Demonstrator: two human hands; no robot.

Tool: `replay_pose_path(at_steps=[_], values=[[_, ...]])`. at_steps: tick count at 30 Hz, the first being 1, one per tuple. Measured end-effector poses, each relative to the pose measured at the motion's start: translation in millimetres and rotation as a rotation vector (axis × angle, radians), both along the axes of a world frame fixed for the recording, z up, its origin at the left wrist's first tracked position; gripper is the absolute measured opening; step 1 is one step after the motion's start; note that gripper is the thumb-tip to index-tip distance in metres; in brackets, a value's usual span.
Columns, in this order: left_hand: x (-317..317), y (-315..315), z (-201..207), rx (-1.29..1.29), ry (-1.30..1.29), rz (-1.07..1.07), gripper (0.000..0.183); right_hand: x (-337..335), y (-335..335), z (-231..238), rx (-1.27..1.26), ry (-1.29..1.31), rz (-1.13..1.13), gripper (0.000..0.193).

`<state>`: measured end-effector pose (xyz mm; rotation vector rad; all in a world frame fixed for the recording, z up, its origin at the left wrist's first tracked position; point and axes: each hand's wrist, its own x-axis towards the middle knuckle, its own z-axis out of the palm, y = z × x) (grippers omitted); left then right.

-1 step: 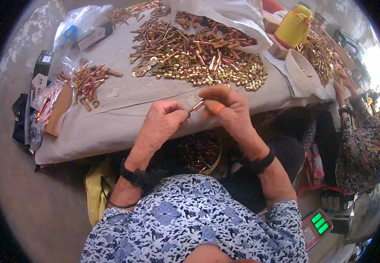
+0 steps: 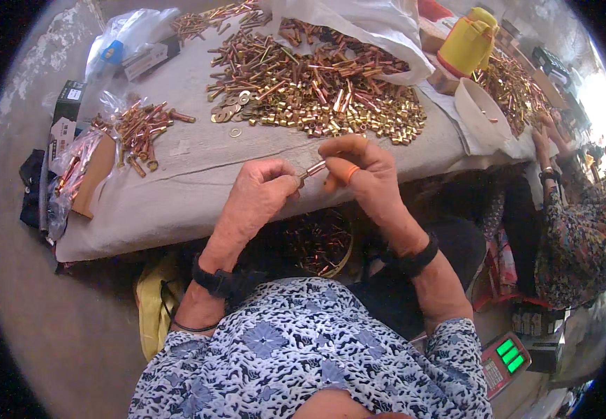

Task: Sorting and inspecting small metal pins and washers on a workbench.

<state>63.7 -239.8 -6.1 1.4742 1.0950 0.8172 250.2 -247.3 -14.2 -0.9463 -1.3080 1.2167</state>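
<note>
The left hand (image 2: 264, 187) has its grip on a bolt (image 2: 315, 168), with the thumb and a finger pinched on one end. The bolt pokes out of that grip, up and to the right, toward the right hand (image 2: 367, 173). The right hand's fingers curl around by the bolt's far end (an orange band (image 2: 352, 174) sits on this hand), but I cannot tell if its grip touches the bolt.

Past both grips, on the surface (image 2: 135, 213), is a big pile (image 2: 261, 63) of bolts. Small nuts (image 2: 380, 124) lie on the side of the pile nearest the right grip. Flat rings (image 2: 227, 109) lie past the left grip, and one ring (image 2: 235, 132) sits just beside them. Left of the left grip is a little heap (image 2: 139, 129) of bolts. Far to the right of the right grip, a white bowl (image 2: 477, 115) leans over, and a yellow jug (image 2: 467, 45) is behind it. Below the two grips, under the surface's edge, a tub (image 2: 347, 260) holds more bolts.
</note>
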Motion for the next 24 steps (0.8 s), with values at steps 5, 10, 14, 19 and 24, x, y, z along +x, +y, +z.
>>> replay_pose_path(at_steps=[5,10,14,19,24], values=[[2,0,0,-0.012,-0.009,-0.013,0.013,1,1,-4,0.145,-0.093,-0.013,0.016],[3,-3,2,-0.039,-0.004,-0.014,0.012,1,3,-10,0.276,-0.147,-0.036,0.018],[6,-4,3,-0.044,-0.022,-0.011,0.012,4,0,-4,0.156,-0.106,-0.014,0.018],[6,-6,3,-0.048,-0.035,-0.022,0.011,8,-6,10,-0.059,-0.017,0.055,0.017],[9,-6,5,-0.084,-0.022,-0.035,0.017,6,-3,0,0.036,-0.090,0.070,0.022]])
